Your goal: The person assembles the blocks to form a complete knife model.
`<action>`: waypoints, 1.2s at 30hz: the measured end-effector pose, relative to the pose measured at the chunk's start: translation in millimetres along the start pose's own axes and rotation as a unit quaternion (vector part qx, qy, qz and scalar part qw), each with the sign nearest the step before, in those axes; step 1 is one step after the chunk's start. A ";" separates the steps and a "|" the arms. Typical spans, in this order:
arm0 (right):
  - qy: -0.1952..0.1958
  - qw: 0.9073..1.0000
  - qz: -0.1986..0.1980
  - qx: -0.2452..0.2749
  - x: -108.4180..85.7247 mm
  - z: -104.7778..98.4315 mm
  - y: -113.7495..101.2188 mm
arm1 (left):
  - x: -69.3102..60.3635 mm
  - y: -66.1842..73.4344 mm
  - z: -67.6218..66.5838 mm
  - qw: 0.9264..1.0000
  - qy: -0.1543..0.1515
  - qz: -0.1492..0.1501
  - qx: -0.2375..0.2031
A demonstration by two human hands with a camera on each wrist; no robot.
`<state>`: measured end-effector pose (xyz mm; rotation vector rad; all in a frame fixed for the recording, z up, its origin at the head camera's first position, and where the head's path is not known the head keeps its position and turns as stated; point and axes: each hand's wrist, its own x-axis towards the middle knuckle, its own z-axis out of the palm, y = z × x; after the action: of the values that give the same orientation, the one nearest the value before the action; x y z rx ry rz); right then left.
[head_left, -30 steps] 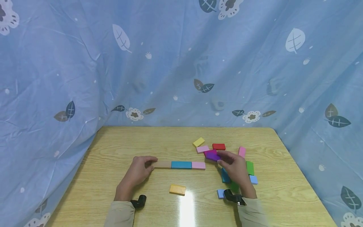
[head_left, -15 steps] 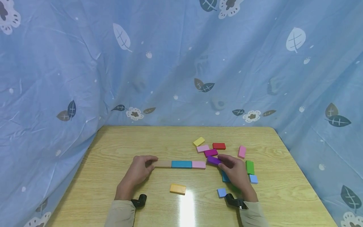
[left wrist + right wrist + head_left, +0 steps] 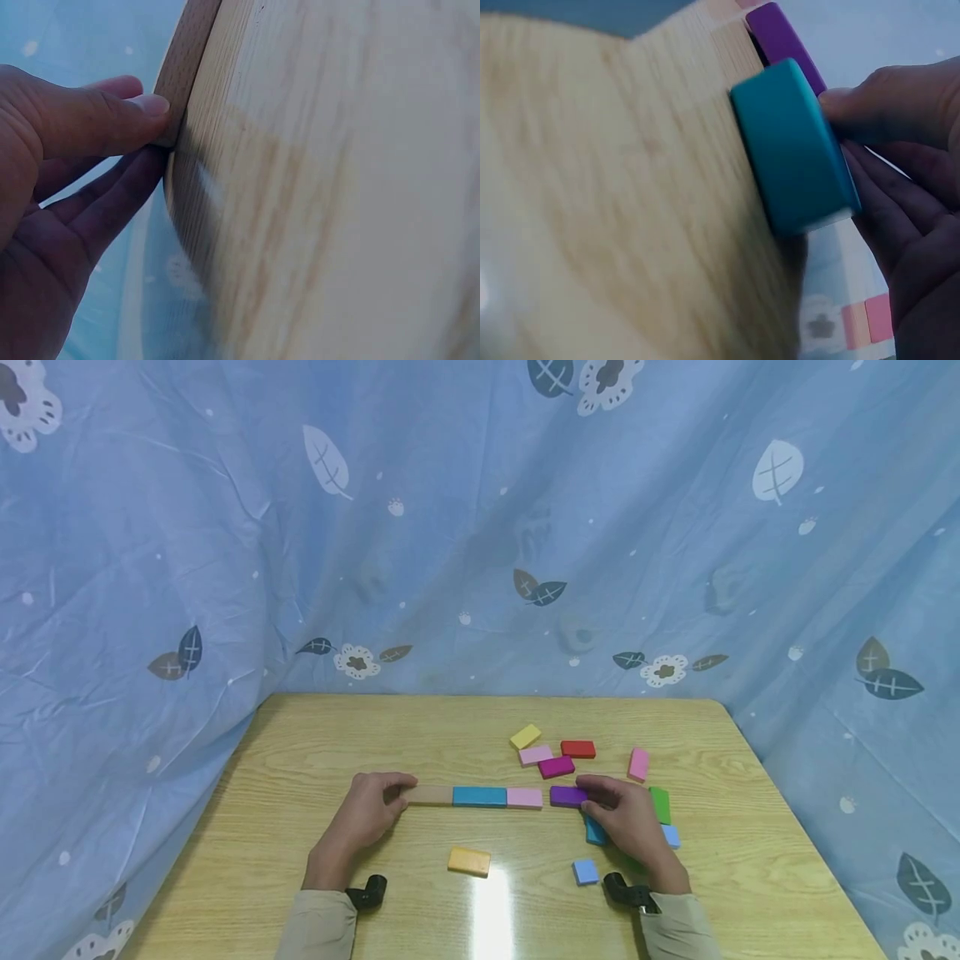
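A straight row lies on the table: a bare-wood block (image 3: 430, 796), a blue block (image 3: 480, 797) and a light pink block (image 3: 524, 797). My left hand (image 3: 367, 810) pinches the wood block's left end, thumb on its near side in the left wrist view. Just right of the row, a small gap apart and in line with it, is a purple block (image 3: 567, 797). My right hand (image 3: 626, 814) pinches its right end between thumb and fingers. A teal block (image 3: 791, 150) stands close by, partly covering the purple one in the right wrist view.
Behind the purple block lie magenta (image 3: 557, 767), pink (image 3: 536, 756), yellow (image 3: 525, 737) and red (image 3: 578, 749) blocks. Green (image 3: 660, 805) and pink (image 3: 638, 764) ones are to the right. An orange block (image 3: 469, 862) and a light blue block (image 3: 586, 872) lie nearer.
My right hand has brought the purple block down and toward me from above the magenta block, turning it straight with the row. The left hand has stayed at the wood block.
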<state>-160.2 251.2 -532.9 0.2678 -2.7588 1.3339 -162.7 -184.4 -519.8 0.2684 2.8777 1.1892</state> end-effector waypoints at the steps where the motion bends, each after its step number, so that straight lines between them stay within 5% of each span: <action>1: -0.003 1.000 -0.002 -0.004 0.6 0.9 -1.0 | -0.1 -0.4 0.0 1.000 0.000 -0.001 -0.001; 36: -0.012 0.999 -0.018 -0.037 2.2 12.5 -6.6 | -1.8 -1.3 2.0 1.000 0.002 -0.002 -0.005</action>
<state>-160.9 237.1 -535.3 0.3286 -2.8024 1.2250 -160.9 -184.1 -522.2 0.2591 2.8742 1.2048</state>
